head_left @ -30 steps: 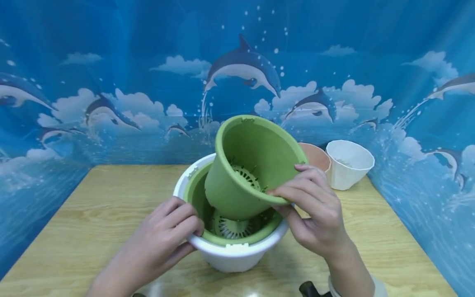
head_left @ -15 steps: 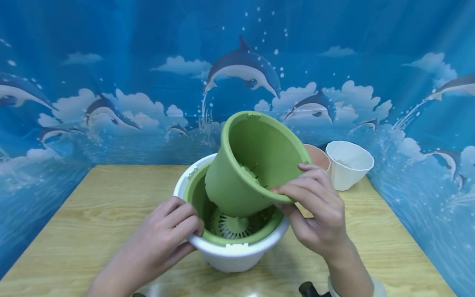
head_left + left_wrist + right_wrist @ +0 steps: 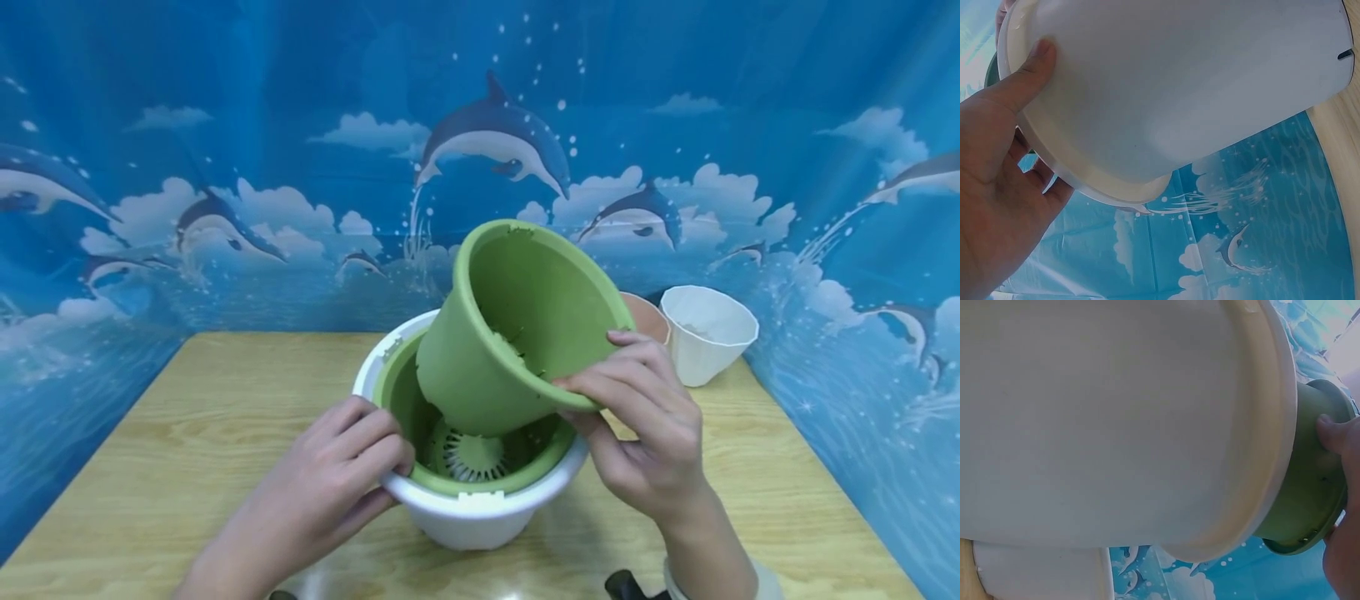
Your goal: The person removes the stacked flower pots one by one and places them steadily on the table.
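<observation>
Your right fingers (image 3: pixel 618 387) pinch the tilted green pot (image 3: pixel 543 308), left fingers (image 3: pixel 367 437) the white pot (image 3: pixel 472 527); both seem light, stiff, best held by rims.

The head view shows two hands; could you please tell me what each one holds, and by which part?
The right hand pinches the tilted green pot by its near-right rim; the left hand grips the white pot by its near-left rim.

the right hand (image 3: pixel 645 417) lifts the green pot (image 3: pixel 536 321) slightly higher and rightward, tipping it further, so the slots in its floor drop from sight.
</observation>
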A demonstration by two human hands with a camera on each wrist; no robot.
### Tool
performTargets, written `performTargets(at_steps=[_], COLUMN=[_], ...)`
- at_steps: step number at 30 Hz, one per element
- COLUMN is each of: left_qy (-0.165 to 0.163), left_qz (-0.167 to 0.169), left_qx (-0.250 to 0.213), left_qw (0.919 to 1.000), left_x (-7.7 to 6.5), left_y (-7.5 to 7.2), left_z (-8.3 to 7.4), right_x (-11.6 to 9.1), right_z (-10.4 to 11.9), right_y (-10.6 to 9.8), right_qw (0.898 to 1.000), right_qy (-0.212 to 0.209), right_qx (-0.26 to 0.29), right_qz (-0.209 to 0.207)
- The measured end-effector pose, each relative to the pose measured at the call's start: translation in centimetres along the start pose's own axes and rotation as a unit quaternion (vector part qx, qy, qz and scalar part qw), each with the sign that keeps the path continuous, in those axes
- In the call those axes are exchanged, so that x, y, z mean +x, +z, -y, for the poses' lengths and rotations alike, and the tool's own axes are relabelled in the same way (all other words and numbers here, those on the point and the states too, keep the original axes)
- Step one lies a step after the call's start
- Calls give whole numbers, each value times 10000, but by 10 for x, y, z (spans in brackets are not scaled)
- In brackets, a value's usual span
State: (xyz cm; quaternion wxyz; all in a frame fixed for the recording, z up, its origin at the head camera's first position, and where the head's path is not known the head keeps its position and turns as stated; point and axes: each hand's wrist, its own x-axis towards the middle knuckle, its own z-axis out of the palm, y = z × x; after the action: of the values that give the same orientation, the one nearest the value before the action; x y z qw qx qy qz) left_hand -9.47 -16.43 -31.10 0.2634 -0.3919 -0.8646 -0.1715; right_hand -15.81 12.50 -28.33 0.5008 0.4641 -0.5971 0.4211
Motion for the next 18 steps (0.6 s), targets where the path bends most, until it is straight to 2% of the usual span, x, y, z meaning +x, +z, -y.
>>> performTargets(at_steps=[5,12,18], left_qy=[221,-12,105], left_qz=[-280,-35,-127], left_qx=[102,-4,-4], left_qw=[9993,10000,9999], left_x=[1,-1,0], left_y=[1,0,0], left_z=[0,1,1], right_x=[2,5,4], right_z=[1,1,0], right_y=[1,3,2], right_qw=[10000,9997,9991], right_qy=[14,-65,-77], right_qx=[-11,-33,-22], right_qz=[-54,-244,-413])
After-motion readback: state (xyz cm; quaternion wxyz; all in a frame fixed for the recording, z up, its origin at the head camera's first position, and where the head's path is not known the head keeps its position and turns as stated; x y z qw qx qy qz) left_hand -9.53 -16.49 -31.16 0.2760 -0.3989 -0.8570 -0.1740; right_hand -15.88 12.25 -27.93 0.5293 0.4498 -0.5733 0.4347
